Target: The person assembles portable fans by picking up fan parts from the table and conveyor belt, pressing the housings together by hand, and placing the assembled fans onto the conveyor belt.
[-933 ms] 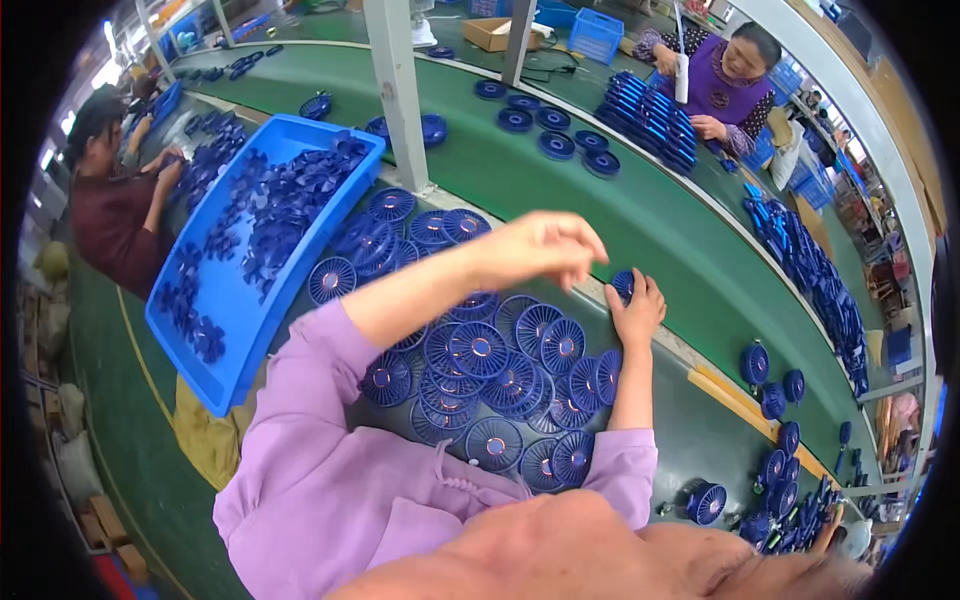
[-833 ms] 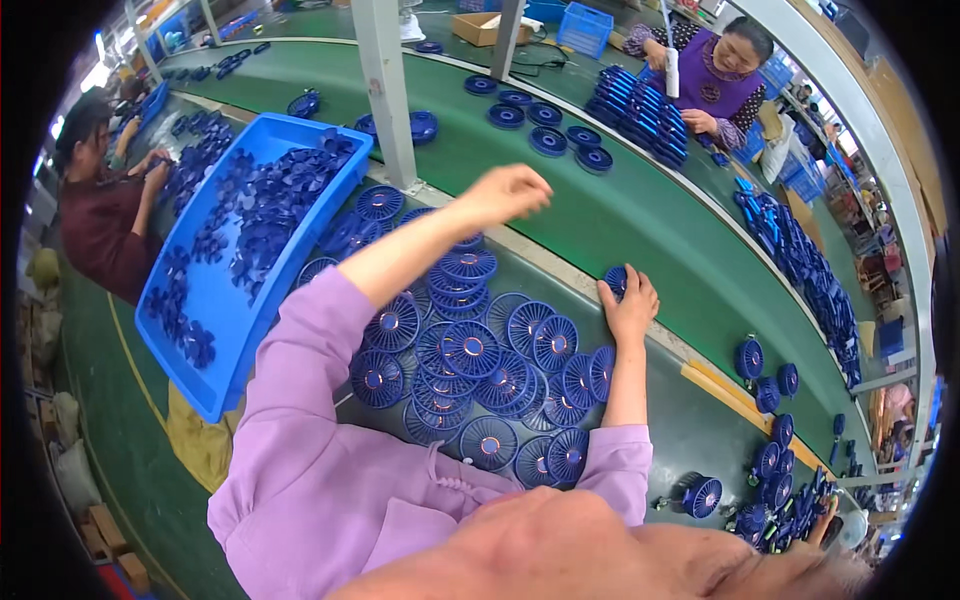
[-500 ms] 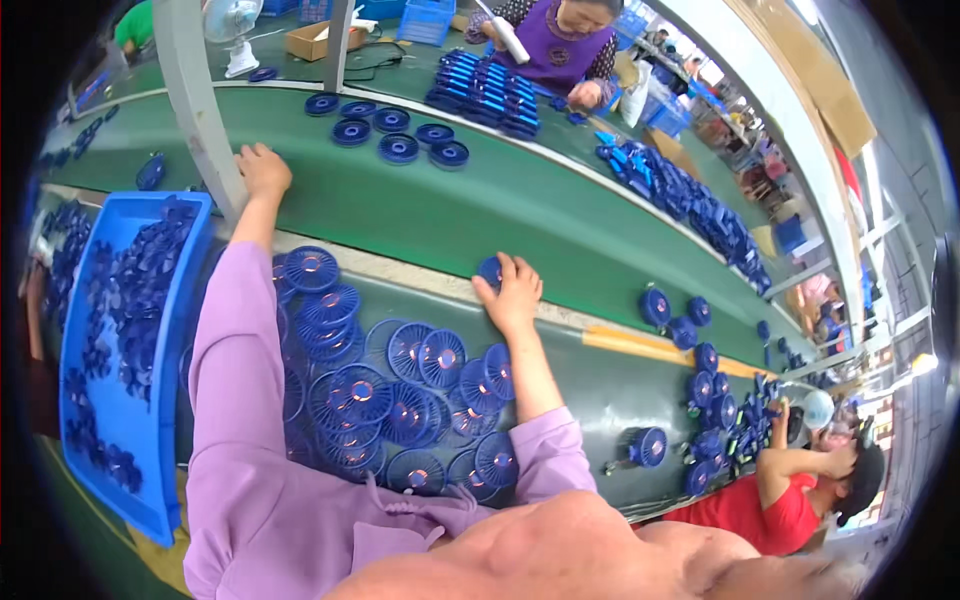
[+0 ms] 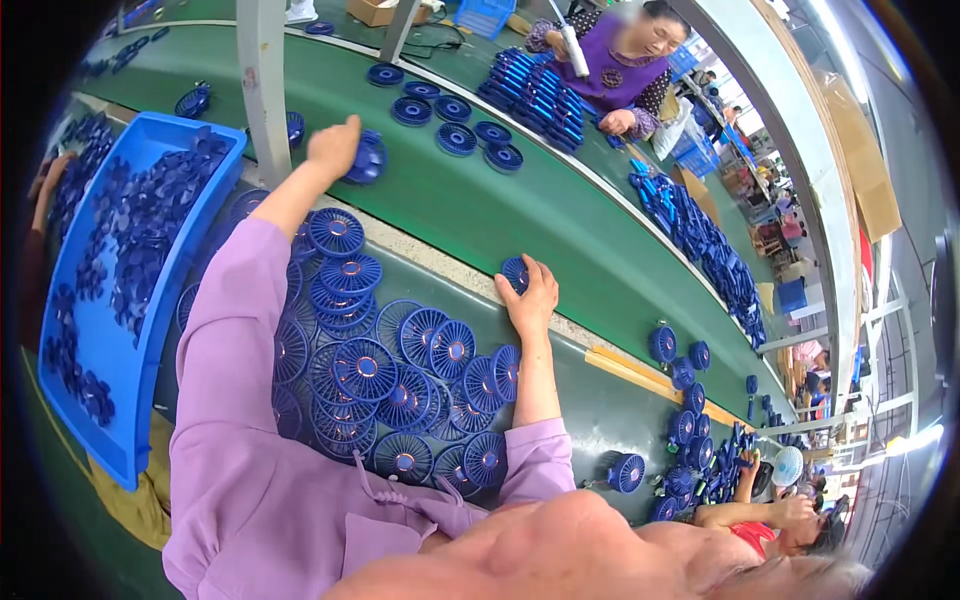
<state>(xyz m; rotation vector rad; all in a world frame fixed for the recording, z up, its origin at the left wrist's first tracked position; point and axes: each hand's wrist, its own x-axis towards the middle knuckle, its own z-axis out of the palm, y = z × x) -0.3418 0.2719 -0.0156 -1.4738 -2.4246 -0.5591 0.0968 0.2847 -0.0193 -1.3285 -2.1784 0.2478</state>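
Observation:
My left hand [image 4: 335, 150], blurred, is closed on the left side of a dark blue round fan head [image 4: 368, 160] above the green belt, just right of the grey post. My right hand [image 4: 532, 300] has its fingers bent round a small blue round fan part [image 4: 515, 273] at the belt's near edge; its palm side is hidden. Between my forearms, many blue round fan grilles [image 4: 365, 369] with spoked rims lie overlapping on the dark table.
A blue tray [image 4: 145, 385] of small blue fan blades stands at left. The grey post [image 4: 263, 95] rises beside my left hand. Several round blue parts [image 4: 457, 139] lie across the green belt [image 4: 440, 195]. A co-worker in purple sits opposite; another person is at lower right.
My left hand has come away from the post's edge and now has a blue fan head in it. My right hand stays on its round part. The view has shifted.

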